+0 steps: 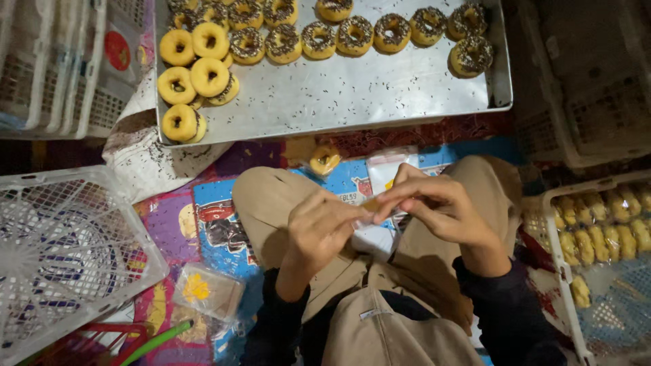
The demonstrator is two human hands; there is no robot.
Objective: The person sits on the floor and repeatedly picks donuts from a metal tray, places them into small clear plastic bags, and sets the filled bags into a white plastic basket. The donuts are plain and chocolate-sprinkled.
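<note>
The big tray (380, 95) is dull brushed metal, scattered with loose chocolate sprinkles, and the doughnuts (203, 74) on it look soft and matt, some with a smooth yellow glaze, others rough with sprinkles. The crates, a white one (61, 251) at one side and another (553, 230) at the other, are hard latticed plastic with a slight sheen, and the small packet (207, 291) on the floor is clear, glossy film. Both hands (319, 227) (437, 207) pinch a thin transparent plastic wrapper (373, 230) over trousers (271, 196) of matt tan cloth, above a shiny printed floor mat (217, 224).
</note>
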